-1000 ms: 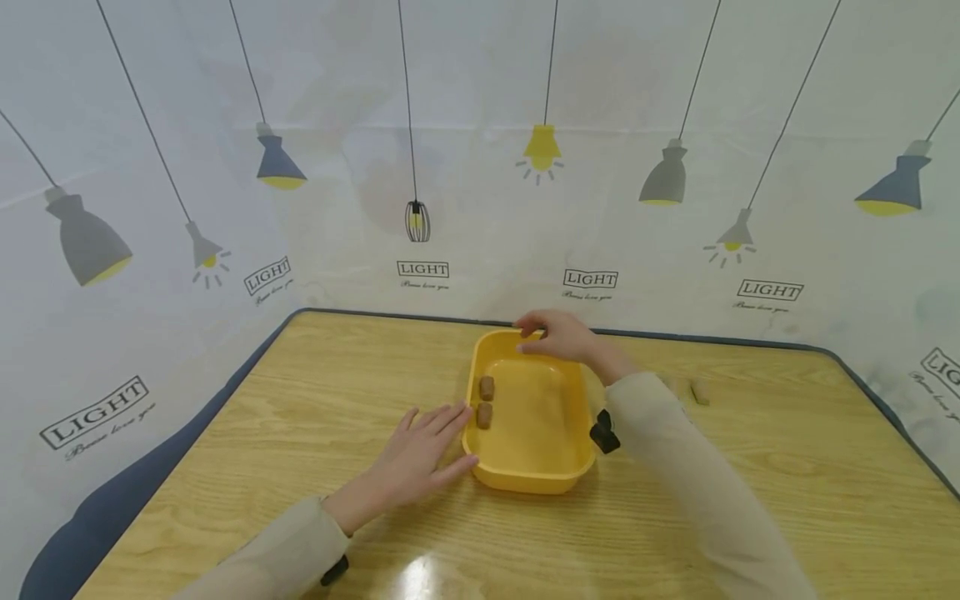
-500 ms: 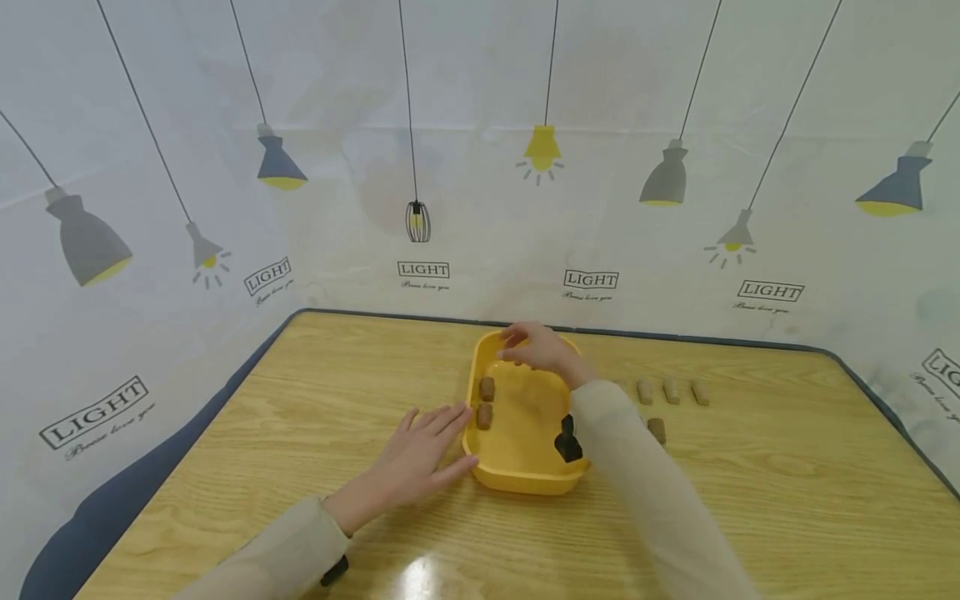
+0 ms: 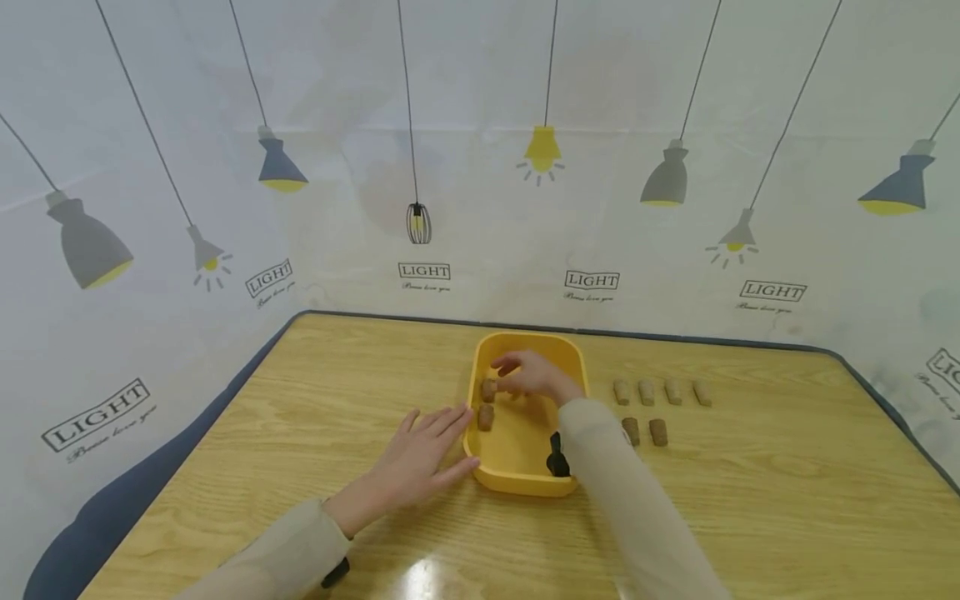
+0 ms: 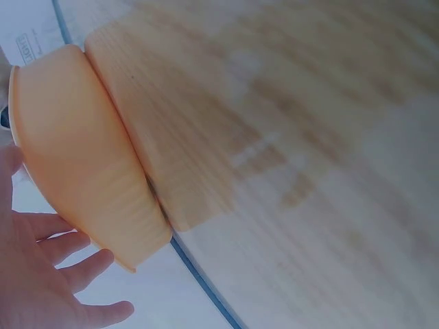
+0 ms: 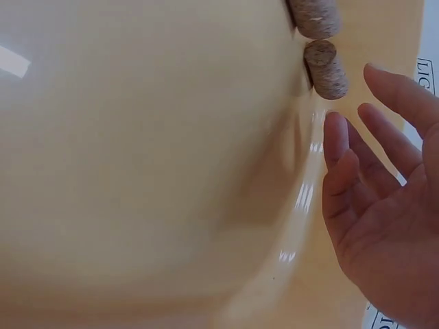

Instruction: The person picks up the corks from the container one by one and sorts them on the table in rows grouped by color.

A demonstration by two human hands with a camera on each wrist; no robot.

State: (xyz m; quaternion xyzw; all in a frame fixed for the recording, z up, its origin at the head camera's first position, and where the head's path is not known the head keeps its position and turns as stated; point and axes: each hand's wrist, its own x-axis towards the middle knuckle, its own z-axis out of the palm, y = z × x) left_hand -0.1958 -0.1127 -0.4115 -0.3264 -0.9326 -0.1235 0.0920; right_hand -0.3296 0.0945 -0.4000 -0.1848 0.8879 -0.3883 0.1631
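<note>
Two brown cork stoppers lie along the left inner side of a yellow plastic tub [image 3: 525, 483]: the farther cork [image 3: 489, 390] and the nearer cork [image 3: 486, 417]. My right hand [image 3: 531, 375] is inside the tub, just right of the farther cork. In the right wrist view, the fingers are parted and loosely bent beside that cork [image 5: 327, 70], with a small gap between. My left hand [image 3: 416, 458] rests its spread, straight fingers against the tub's left rim; the left wrist view shows them along the tub's outer wall [image 4: 89, 151].
On the wooden table [image 3: 337, 367], right of the tub, several lighter corks [image 3: 647, 392] stand in a back row. Two darker corks [image 3: 657, 432] are in front of them, one partly behind my right sleeve. A lamp-patterned wall covering [image 3: 495, 208] rises behind the table.
My right hand has come from the tub's far rim, down and leftward into the tub beside the farther cork. The corks right of the tub are uncovered. My left hand stays put.
</note>
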